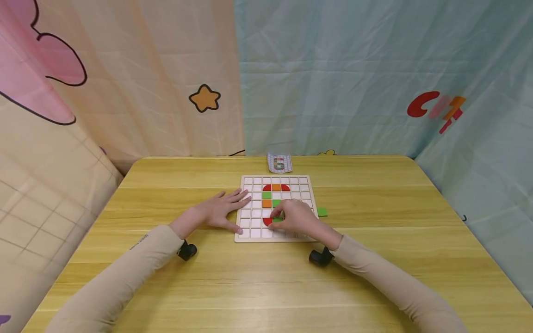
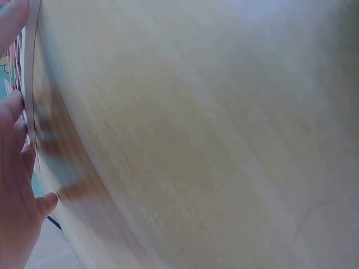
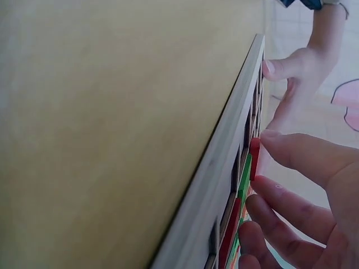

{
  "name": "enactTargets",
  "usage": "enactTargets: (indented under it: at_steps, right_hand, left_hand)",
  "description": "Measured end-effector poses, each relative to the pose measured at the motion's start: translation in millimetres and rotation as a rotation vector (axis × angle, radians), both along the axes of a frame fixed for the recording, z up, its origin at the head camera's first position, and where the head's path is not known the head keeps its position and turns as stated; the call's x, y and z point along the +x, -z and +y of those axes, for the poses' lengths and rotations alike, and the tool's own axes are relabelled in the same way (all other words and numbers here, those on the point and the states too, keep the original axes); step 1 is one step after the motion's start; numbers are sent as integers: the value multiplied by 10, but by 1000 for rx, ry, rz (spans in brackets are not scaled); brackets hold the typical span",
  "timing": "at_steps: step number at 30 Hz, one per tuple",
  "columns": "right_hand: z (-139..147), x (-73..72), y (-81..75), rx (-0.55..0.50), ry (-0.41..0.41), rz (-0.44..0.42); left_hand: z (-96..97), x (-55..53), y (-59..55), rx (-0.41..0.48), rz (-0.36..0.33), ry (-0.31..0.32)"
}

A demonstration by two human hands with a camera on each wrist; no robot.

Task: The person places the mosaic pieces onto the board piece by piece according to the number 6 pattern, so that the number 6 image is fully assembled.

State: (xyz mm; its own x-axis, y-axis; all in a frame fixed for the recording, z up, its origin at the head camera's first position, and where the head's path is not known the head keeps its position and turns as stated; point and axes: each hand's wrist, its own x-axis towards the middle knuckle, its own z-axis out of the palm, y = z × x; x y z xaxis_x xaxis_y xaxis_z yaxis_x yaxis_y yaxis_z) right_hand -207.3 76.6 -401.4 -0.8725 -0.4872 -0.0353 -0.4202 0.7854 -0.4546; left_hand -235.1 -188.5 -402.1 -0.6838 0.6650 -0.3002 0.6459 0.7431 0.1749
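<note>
A white-gridded wooden board [image 1: 250, 240] lies on the table with red, orange and green tiles set in its middle. My left hand [image 1: 220, 210] rests on the board's left edge, fingers spread. Over the lower middle of the grid, my right hand [image 1: 296, 216] pinches a red tile [image 3: 255, 154] with a rounded corner between thumb and forefinger. In the right wrist view this tile stands slightly proud of a green tile [image 3: 245, 175] beside it. Part of the pattern is hidden under the right hand.
A loose green tile [image 1: 322, 212] lies just off the board's right edge. Behind the board, near the table's back edge, is a small pattern card [image 1: 280, 163]. Printed curtains [image 1: 333, 92] hang around the wooden table [image 1: 250, 286].
</note>
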Motion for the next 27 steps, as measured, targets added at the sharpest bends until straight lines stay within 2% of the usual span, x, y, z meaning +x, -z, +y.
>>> enactTargets:
  at_steps: [10, 27]
  right_hand:
    - [-16, 8, 1, 7, -15, 26]
    - [-32, -10, 12, 3, 1, 22]
  left_hand:
    - [8, 4, -6, -2, 4, -1]
    - [6, -7, 13, -6, 7, 0]
